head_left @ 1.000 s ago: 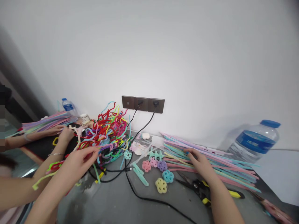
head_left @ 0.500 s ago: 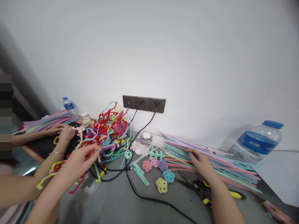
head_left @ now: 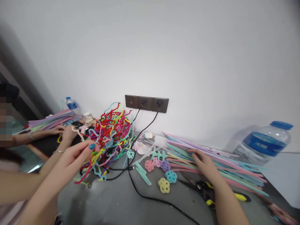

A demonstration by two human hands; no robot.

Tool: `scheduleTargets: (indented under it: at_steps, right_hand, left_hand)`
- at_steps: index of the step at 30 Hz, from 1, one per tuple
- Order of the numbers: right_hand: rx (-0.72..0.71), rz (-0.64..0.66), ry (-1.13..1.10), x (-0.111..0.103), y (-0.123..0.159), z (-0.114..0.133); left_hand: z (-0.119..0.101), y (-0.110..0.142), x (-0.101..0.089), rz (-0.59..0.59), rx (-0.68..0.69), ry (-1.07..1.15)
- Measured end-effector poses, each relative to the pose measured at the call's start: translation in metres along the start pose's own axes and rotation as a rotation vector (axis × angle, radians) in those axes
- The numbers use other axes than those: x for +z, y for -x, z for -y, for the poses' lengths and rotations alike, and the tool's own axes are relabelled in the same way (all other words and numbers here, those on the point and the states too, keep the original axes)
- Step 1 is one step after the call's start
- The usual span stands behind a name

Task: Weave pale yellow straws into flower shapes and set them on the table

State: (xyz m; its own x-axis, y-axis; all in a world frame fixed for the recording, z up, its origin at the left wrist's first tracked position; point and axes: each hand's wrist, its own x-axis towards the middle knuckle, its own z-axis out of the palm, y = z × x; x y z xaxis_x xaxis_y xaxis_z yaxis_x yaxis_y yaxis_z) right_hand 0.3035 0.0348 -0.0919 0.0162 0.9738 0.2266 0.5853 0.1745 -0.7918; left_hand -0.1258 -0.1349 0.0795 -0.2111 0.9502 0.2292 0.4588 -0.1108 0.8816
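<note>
My left hand (head_left: 78, 153) is raised at the near-left side of a tangled heap of bright pipe cleaners (head_left: 114, 125). Its thumb and fingertips press together in a pinch; red and yellow strands show just past and below them, but what the pinch holds is unclear. On the right, my right hand (head_left: 203, 161) lies with its fingers stretched over a spread bundle of straight pastel pipe cleaners (head_left: 234, 165), touching them. Between the hands are a yellow flower shape (head_left: 163, 185), a blue flower shape (head_left: 171, 176), a purple one (head_left: 165, 165) and mint twisted pieces (head_left: 143, 173).
Black-and-yellow pliers (head_left: 201, 189) lie under my right forearm. A black cable (head_left: 150, 197) runs across the table from the wall sockets (head_left: 147, 103). A large water bottle (head_left: 264, 140) stands at right. At left, a co-worker's hands (head_left: 69, 133) work near another pastel bundle (head_left: 50, 120).
My left hand has risen slightly and shifted left, its fingertips moving back from the heap. Some strands near it have shifted. My right hand stays on the pastel bundle. The view has turned slightly.
</note>
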Motion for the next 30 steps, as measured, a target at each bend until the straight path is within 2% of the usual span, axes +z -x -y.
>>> scheduleTargets:
  at_steps: [3,6,9,12,13,15,18,21,24,26,28,29,30]
  right_hand:
    - [0.004,-0.008,-0.003,0.000,0.000,0.000]
    - [0.016,-0.002,-0.001,-0.001,0.000,0.000]
    - [0.013,0.000,-0.015,-0.001,0.000,0.000]
    - [0.010,-0.014,-0.043,-0.002,0.000,0.001]
    - [0.011,-0.023,-0.053,-0.002,0.000,0.002]
    - [0.014,-0.052,-0.081,-0.004,0.000,0.005]
    - [0.009,-0.115,-0.190,-0.007,0.001,0.011]
    - [0.021,-0.120,-0.366,-0.012,0.004,0.023]
    - [0.049,0.028,-0.609,-0.017,0.014,0.048]
    - [0.025,0.296,-0.785,-0.020,0.025,0.073]
    - [-0.038,0.598,-0.846,-0.020,0.039,0.101]
    - [-0.067,0.702,-0.841,-0.018,0.045,0.114]
    - [-0.090,0.750,-0.817,-0.015,0.050,0.125]
  left_hand:
    - [-0.012,0.008,-0.003,0.089,0.077,0.550]
    - [-0.021,0.014,0.002,0.203,0.192,1.085]
    - [-0.019,0.018,0.022,0.381,0.192,1.324]
    - [-0.008,0.024,0.056,0.541,-0.016,1.218]
    - [-0.003,0.027,0.069,0.587,-0.129,1.112]
    - [0.002,0.034,0.093,0.746,-0.251,0.904]
    - [0.003,0.041,0.121,0.978,-0.352,0.660]
    - [-0.003,0.043,0.138,1.057,-0.406,0.688]
    - [-0.012,0.039,0.150,1.055,-0.391,0.806]
    - [-0.018,0.034,0.158,1.020,-0.347,0.868]
    - [-0.024,0.028,0.165,0.977,-0.306,0.914]
    - [-0.026,0.023,0.168,0.965,-0.281,0.938]
    - [-0.029,0.018,0.171,0.956,-0.255,0.948]
